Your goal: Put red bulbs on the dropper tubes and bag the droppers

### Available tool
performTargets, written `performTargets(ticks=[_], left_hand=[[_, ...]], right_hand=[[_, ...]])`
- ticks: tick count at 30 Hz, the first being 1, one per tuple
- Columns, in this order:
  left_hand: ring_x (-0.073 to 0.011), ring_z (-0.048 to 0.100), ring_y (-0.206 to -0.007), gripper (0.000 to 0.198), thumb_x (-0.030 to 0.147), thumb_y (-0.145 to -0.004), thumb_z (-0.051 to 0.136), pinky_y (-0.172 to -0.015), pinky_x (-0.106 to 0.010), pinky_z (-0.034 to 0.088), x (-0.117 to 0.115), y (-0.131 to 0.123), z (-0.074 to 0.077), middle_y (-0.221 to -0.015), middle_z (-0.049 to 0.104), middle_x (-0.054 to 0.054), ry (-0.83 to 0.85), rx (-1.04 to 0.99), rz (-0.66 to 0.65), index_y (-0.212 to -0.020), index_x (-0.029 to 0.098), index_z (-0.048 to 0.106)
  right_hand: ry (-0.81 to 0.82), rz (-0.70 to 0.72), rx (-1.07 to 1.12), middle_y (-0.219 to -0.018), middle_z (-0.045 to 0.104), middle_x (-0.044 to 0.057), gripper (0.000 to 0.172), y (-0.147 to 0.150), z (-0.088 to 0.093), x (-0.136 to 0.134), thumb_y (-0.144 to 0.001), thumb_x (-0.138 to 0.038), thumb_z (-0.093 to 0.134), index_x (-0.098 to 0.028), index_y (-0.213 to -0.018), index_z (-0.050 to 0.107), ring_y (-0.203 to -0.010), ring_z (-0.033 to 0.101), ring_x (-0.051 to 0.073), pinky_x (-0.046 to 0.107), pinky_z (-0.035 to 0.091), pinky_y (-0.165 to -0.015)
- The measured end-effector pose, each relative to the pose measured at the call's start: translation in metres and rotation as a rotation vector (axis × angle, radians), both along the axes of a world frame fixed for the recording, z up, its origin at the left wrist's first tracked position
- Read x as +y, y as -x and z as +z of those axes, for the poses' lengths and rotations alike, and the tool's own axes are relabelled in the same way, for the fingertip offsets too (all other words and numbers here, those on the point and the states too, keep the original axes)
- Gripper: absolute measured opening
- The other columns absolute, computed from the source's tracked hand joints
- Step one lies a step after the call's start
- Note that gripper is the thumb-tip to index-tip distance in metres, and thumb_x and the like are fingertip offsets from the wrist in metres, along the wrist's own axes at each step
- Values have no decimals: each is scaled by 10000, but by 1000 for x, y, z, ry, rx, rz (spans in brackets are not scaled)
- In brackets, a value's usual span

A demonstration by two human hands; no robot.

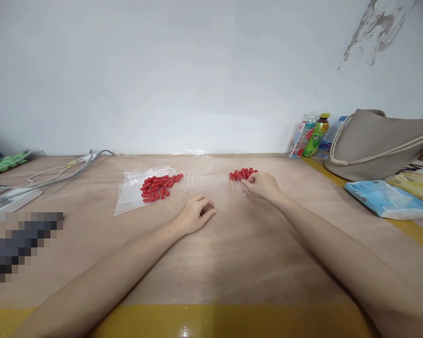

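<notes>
A heap of loose red rubber bulbs (159, 187) lies on a clear plastic bag (130, 195) on the wooden table (232, 253). To its right lies a row of clear thin tubes (206, 184). Further right is a small group of tubes capped with red bulbs (242, 174). My right hand (262, 184) rests at this capped group, fingers curled and pinched at the tubes. My left hand (194, 215) lies on the table just in front of the bare tubes, fingers loosely curled together; what it holds, if anything, is too small to see.
Cables and a white plug (70, 164) run along the back left. Bottles (315, 135), a beige bag (377, 143) and a blue tissue pack (387, 199) sit at the right. A blurred patch (21, 244) covers the left edge. Yellow tape (197, 321) marks the near edge.
</notes>
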State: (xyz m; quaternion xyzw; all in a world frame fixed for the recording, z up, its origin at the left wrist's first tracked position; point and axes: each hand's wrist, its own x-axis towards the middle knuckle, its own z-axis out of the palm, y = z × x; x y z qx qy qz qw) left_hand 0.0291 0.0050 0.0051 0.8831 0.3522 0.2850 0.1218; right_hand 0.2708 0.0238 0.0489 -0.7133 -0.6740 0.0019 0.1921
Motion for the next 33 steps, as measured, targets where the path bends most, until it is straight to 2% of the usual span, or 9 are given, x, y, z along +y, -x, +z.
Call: performTargets(ticks=[4,7,11,15,21,26,33], left_hand=[[-143,540,-740,124,263,-800,525,-668,-270,453,0,0,0,-838,550,-46,-7,-9,-11,-840,162,584],[-140,540,-732,121,259,-801,524,-667,-267,448,0,1,0,-820,557,-43,-15,-11,-24,-838,159,582],[-141,538,-735,122,259,-804,523,-675,-271,441,1,1,1,-818,563,-42,-26,-8,-35,-843,160,582],[-132,532,-707,111,257,-803,525,-663,-266,437,1,0,1,-809,559,-33,-22,-9,-30,-835,165,578],[-135,531,-713,102,252,-798,531,-661,-265,436,0,0,1,-798,557,-31,-30,-13,-28,-828,165,575],[-137,526,-709,123,268,-801,524,-657,-268,436,1,0,-1,-800,550,-35,-20,-7,-17,-835,164,580],[-140,526,-694,137,284,-804,515,-648,-274,435,0,0,0,-798,547,-35,-11,-7,-16,-833,170,584]], right_hand=[[-11,-145,0,-708,631,64,286,17,-9,24,-756,-370,434,-187,-652,627,-704,555,199,297,315,-645],[-2,-184,-10,-767,638,95,291,29,-16,38,-766,-367,427,-167,-751,638,-756,559,226,349,313,-716],[-2,-214,-45,-804,637,122,315,34,-22,46,-780,-368,407,-150,-763,635,-777,558,251,398,291,-744],[-39,-192,-87,-784,636,118,361,34,-25,44,-791,-414,390,-148,-759,632,-773,556,255,399,280,-739],[-23,-84,-131,-747,643,98,331,48,-24,40,-789,-382,396,-159,-758,638,-751,570,232,392,259,-768],[96,-119,-101,-830,645,127,281,57,-21,41,-764,-305,430,-138,-854,637,-810,579,244,382,264,-770],[137,-120,-68,-852,651,130,254,59,-20,44,-743,-259,446,-158,-864,645,-833,588,247,395,261,-775]])
